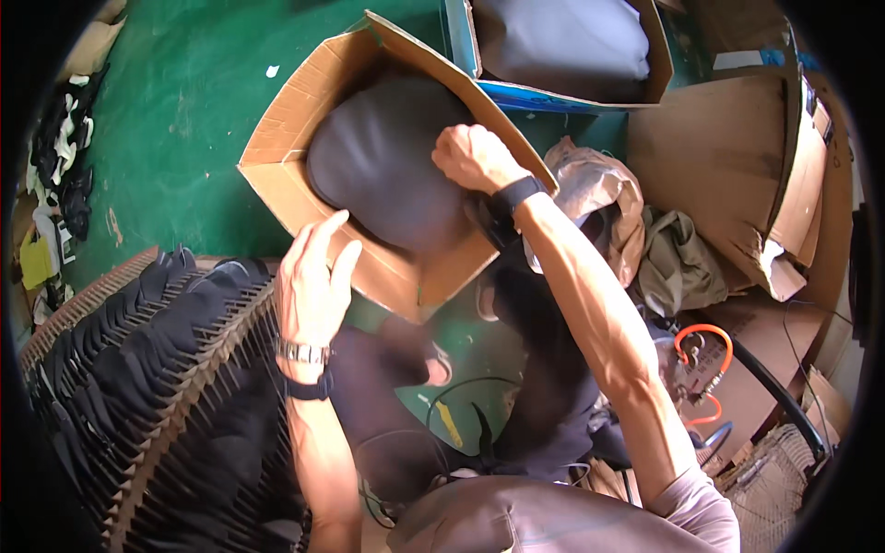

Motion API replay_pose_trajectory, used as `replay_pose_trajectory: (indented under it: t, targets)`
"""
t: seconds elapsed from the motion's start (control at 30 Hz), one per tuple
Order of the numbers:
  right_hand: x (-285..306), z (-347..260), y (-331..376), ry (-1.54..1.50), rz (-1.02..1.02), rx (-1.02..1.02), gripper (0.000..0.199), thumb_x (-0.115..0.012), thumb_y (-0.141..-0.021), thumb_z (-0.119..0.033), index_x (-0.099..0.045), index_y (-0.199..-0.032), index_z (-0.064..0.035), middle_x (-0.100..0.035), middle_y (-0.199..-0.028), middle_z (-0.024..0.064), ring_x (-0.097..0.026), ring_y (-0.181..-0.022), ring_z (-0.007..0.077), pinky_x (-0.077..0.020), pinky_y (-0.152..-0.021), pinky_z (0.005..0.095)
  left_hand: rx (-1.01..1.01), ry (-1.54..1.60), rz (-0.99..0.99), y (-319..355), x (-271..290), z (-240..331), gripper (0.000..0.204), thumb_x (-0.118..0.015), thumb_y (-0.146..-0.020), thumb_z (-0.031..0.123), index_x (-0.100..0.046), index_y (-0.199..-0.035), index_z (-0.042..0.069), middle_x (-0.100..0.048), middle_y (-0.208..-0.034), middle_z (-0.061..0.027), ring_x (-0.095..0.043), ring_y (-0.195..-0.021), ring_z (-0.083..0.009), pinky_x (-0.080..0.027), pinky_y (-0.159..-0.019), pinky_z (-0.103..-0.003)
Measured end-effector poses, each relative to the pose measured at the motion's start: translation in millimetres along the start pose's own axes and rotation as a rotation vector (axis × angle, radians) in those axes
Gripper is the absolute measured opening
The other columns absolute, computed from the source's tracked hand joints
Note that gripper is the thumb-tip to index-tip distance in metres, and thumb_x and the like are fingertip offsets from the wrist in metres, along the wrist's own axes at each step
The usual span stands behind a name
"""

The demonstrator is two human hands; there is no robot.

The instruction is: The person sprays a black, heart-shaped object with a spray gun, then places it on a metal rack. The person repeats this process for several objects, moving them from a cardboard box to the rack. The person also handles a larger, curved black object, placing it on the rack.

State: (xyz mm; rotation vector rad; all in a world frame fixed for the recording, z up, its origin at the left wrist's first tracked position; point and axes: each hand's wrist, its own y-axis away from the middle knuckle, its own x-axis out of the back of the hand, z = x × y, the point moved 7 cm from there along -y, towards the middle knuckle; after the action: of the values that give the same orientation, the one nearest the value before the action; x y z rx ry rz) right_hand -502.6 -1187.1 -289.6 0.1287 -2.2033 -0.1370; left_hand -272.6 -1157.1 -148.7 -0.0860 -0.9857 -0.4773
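An open cardboard box (286,138) stands in front of me on the green floor. Inside it lies a rounded, smooth dark grey piece of sheet-like material (392,157). My right hand (475,158) is closed over the right part of that piece; what its fingers hold, if anything, is hidden. A small dark item (493,221) shows below my right wrist at the box's side, too unclear to name. My left hand (315,276) is by the near left wall of the box, fingers stretched and apart, holding nothing.
On the left, a rack (175,401) carries rows of black pieces on thin pins. Another box (572,97) with grey material stands at the back. To the right are a crumpled paper bag (599,189), olive cloth (678,263), large cardboard (710,166) and an orange hose (724,341).
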Motion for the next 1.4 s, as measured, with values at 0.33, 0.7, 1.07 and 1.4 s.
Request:
replay_pose_trajectory:
  t: [0.33,0.7,1.07,1.4]
  targets:
    - [-63,-20,13,0.283,-0.382,0.148,0.023,-0.071,-0.082,-0.022,-0.070,-0.084,0.0001,-0.070,-0.080,0.0218,-0.071,-0.082,0.0394,-0.0576,-0.076,0.0460,-0.075,-0.032,0.295,-67,-28,-136,0.035,-0.071,-0.091,0.018,-0.066,-0.122,0.002,-0.072,-0.108,-0.0155,-0.069,-0.102,-0.0301,-0.053,-0.091,-0.039]
    - [-130,-27,44,0.532,-0.162,0.333,0.014,-0.061,-0.080,-0.017,-0.066,-0.074,-0.0059,-0.065,-0.067,0.0149,-0.069,-0.060,0.0291,-0.0534,-0.053,0.0417,-0.200,-0.008,0.504,-69,-56,-164,0.027,-0.074,-0.088,0.023,-0.071,-0.112,0.010,-0.072,-0.088,-0.0033,-0.068,-0.085,-0.0239,-0.053,-0.082,-0.038]
    - [-221,-99,36,0.853,-0.164,0.190,0.083,-0.078,-0.070,-0.057,-0.056,-0.131,-0.0042,-0.049,-0.132,0.0272,-0.049,-0.120,0.0487,-0.0513,-0.079,0.0654,-0.181,-0.020,0.528,-64,-54,-180,0.029,-0.073,-0.089,0.027,-0.071,-0.113,0.012,-0.073,-0.088,-0.0038,-0.069,-0.085,-0.0237,-0.053,-0.080,-0.039]
    - [-243,-85,54,0.876,-0.011,0.264,0.051,-0.054,-0.091,-0.029,-0.055,-0.132,0.0008,-0.044,-0.140,0.0327,-0.044,-0.125,0.0533,-0.0502,-0.078,0.0633,-0.196,0.028,0.566,-59,-49,-180,0.023,-0.073,-0.088,0.022,-0.071,-0.108,0.011,-0.072,-0.084,-0.0043,-0.068,-0.085,-0.0261,-0.053,-0.080,-0.040]
